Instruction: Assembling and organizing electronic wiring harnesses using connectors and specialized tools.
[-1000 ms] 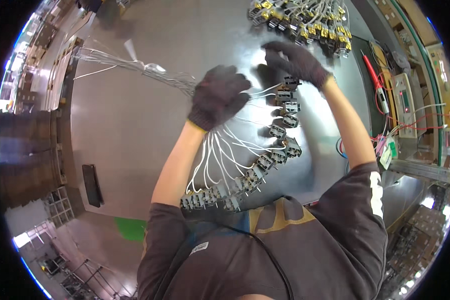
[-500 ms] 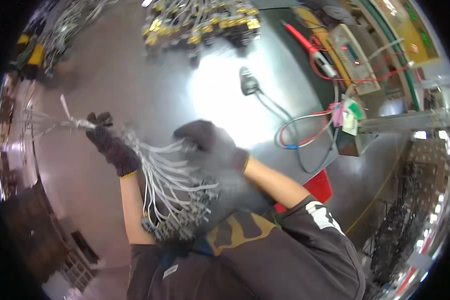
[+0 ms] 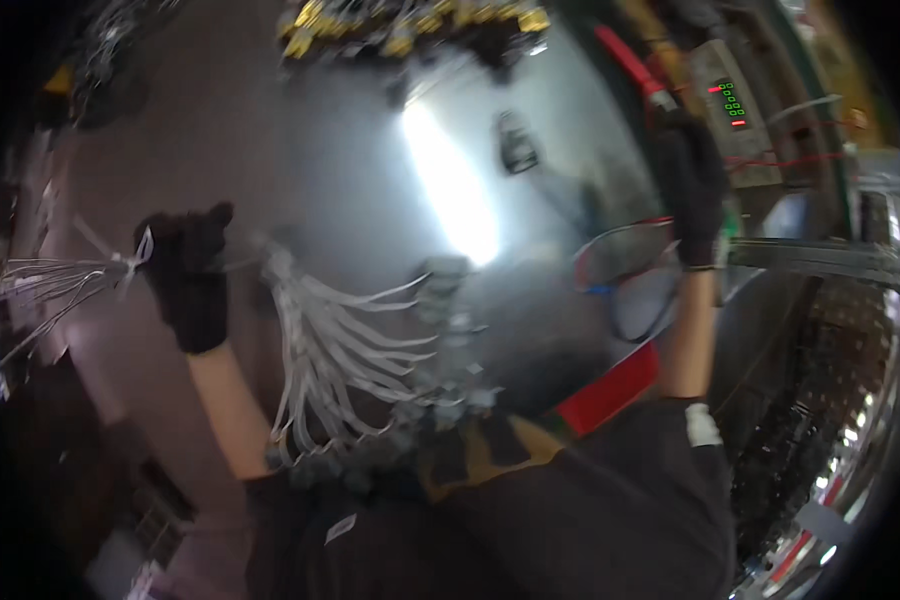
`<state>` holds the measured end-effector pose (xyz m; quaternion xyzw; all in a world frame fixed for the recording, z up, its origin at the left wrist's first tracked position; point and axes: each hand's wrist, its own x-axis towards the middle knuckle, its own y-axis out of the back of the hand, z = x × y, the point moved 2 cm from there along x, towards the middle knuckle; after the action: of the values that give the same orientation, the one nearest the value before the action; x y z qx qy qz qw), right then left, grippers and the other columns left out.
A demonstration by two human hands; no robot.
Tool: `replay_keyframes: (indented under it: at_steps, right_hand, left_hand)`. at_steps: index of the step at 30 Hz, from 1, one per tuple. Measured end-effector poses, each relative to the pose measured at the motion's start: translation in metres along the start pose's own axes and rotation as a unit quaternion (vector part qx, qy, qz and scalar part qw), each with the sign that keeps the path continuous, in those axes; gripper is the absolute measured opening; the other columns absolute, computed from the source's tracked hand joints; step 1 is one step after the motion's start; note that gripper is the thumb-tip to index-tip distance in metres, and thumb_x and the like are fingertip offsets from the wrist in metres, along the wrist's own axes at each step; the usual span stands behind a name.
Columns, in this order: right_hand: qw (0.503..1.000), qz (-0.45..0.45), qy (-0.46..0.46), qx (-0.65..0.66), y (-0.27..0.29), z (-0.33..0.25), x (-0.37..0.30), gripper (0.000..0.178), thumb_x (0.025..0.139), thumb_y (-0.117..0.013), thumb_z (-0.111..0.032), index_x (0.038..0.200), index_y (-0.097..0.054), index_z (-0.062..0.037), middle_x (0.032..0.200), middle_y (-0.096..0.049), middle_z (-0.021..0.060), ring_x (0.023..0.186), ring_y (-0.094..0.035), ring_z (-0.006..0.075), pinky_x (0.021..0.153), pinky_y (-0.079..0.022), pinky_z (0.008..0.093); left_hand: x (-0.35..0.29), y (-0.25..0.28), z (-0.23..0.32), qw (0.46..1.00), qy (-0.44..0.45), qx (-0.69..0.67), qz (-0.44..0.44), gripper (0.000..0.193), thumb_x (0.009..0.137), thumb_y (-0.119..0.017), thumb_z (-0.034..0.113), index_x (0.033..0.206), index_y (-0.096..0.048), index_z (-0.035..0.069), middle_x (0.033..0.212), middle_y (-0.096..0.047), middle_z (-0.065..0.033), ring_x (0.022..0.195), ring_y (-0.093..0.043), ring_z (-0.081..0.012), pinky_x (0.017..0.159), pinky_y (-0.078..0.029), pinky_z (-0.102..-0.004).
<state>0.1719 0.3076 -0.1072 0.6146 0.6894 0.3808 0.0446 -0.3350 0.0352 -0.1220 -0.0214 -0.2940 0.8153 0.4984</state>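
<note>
My left hand [image 3: 185,280], in a dark glove, is closed around a bundle of thin grey cables [image 3: 335,350]. The bundle's tied tail [image 3: 70,275] sticks out to the left of the fist. On the other side the cables fan out over the table toward my body and end in small grey connectors [image 3: 460,400]. My right hand [image 3: 692,185], gloved as well, is stretched out to the right, over the lower end of a red pen-shaped tool [image 3: 625,55]. Its fingers are dark and blurred, so their grip on the tool does not show.
A pale instrument box [image 3: 735,110] with a lit display stands beyond my right hand. Looped wires [image 3: 620,260] and a dark connector [image 3: 517,145] lie on the metal table [image 3: 300,150]. Yellow-ended cables [image 3: 410,30] lie at the back. A red bin [image 3: 610,390] is near my right arm.
My right hand has left the fanned cables and moved far right to the red tool. My left hand has closed around the bundle and shifted slightly left. The display shows green marks.
</note>
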Motion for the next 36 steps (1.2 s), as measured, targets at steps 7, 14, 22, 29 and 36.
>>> replay_keyframes:
  at_steps: [7, 14, 22, 29, 36]
  right_hand:
    - [0.879, -0.424, 0.217, 0.032, -0.104, -0.129, -0.103, 0.055, 0.083, -0.078, -0.017, 0.134, -0.061, -0.0070, 0.131, -0.065, 0.0155, 0.119, -0.065, 0.0322, 0.098, -0.053, 0.0391]
    - [0.946, -0.282, 0.158, 0.015, -0.148, -0.126, -0.133, 0.049, 0.091, -0.072, -0.020, 0.134, -0.060, -0.0020, 0.118, -0.070, 0.0198, 0.101, -0.071, 0.0311, 0.088, -0.058, 0.0389]
    - [0.915, -0.301, 0.267, 0.029, -0.120, -0.156, -0.197, 0.052, 0.078, -0.080, -0.027, 0.123, -0.065, -0.0084, 0.086, -0.073, 0.0112, 0.077, -0.072, 0.0307, 0.069, -0.056, 0.0361]
    - [0.907, -0.391, 0.154, 0.014, -0.105, -0.170, -0.234, 0.056, 0.085, -0.070, -0.052, 0.120, -0.064, -0.0091, 0.086, -0.068, 0.0106, 0.077, -0.066, 0.0331, 0.068, -0.051, 0.0440]
    - [0.907, -0.412, 0.085, -0.003, -0.099, -0.193, -0.259, 0.049, 0.088, -0.064, -0.049, 0.116, -0.065, -0.0080, 0.098, -0.072, 0.0139, 0.081, -0.070, 0.0358, 0.069, -0.054, 0.0424]
  left_hand:
    - [-0.026, 0.016, -0.045, 0.972, 0.019, 0.173, 0.156, 0.028, 0.106, -0.049, 0.028, 0.108, -0.062, 0.003, 0.064, -0.052, -0.0018, 0.063, -0.053, -0.0175, 0.072, -0.053, -0.0422]
    - [-0.014, 0.055, -0.023, 0.955, 0.035, 0.284, 0.085, 0.028, 0.105, -0.056, 0.021, 0.123, -0.062, 0.000, 0.060, -0.042, 0.0011, 0.054, -0.039, -0.0127, 0.057, -0.040, -0.0355]
    - [-0.037, 0.070, -0.035, 0.983, 0.068, 0.139, 0.101, 0.038, 0.102, -0.060, 0.022, 0.131, -0.054, -0.002, 0.064, -0.043, 0.0004, 0.058, -0.044, -0.0138, 0.062, -0.048, -0.0367]
    - [-0.049, 0.084, -0.028, 0.995, 0.093, 0.030, -0.015, 0.040, 0.100, -0.060, 0.015, 0.136, -0.053, 0.000, 0.069, -0.052, -0.0004, 0.063, -0.056, -0.0152, 0.061, -0.052, -0.0346]
    - [-0.053, 0.082, -0.037, 0.994, 0.069, -0.058, -0.067, 0.034, 0.102, -0.058, 0.011, 0.134, -0.055, -0.001, 0.064, -0.041, 0.0021, 0.055, -0.040, -0.0107, 0.052, -0.040, -0.0314]
